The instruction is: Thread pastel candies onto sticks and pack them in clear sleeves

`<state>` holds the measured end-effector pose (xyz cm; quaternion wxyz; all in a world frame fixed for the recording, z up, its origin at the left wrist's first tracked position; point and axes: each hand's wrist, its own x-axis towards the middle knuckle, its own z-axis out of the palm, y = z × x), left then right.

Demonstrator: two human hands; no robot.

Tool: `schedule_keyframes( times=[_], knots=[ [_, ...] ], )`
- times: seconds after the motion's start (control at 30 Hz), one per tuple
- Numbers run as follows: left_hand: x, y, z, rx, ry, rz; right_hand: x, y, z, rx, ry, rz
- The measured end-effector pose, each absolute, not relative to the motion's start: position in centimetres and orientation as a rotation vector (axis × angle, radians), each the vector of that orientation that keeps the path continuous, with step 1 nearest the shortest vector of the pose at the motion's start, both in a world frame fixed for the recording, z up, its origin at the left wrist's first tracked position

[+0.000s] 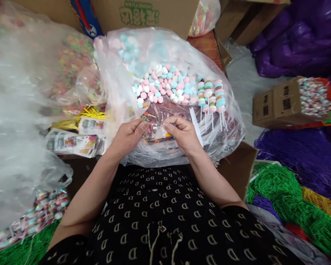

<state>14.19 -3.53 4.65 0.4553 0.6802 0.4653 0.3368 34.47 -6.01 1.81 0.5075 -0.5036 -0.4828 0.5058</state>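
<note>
My left hand (pixel 131 136) and my right hand (pixel 180 133) are held apart over a large clear plastic bag (pixel 160 156). Each has thumb and forefinger pinched together; what lies between the fingertips is too small or clear to make out. Beyond them is a heap of pink, blue and white round candies (pixel 168 84). Several candy skewers (pixel 211 95) on white sticks lie to the right of the heap. A bundle of white sticks (pixel 195 125) is beside my right hand. Small coloured rings and clear wrapping show between my hands.
Printed cards (pixel 71 142) and yellow ties (pixel 91 114) lie at the left, near bulky bags of coloured rings (pixel 71 62). Cardboard boxes (pixel 160 14) stand behind. At the right are a carton of wrapped candies (pixel 281 103), purple bags (pixel 300 40) and green cord bundles (pixel 281 187).
</note>
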Motion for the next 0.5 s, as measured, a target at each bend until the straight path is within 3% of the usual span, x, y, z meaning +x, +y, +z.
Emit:
schedule_keyframes(
  times=[0.2,0.5],
  knots=[
    [14.5,-3.5,4.5,1.656,1.156,0.731,34.5,-6.2,2.5,-1.329,-1.2,1.031],
    [15.4,-3.4,4.1,1.529,1.158,0.754,35.4,-6.2,2.0,-1.198,-1.168,1.139]
  ],
)
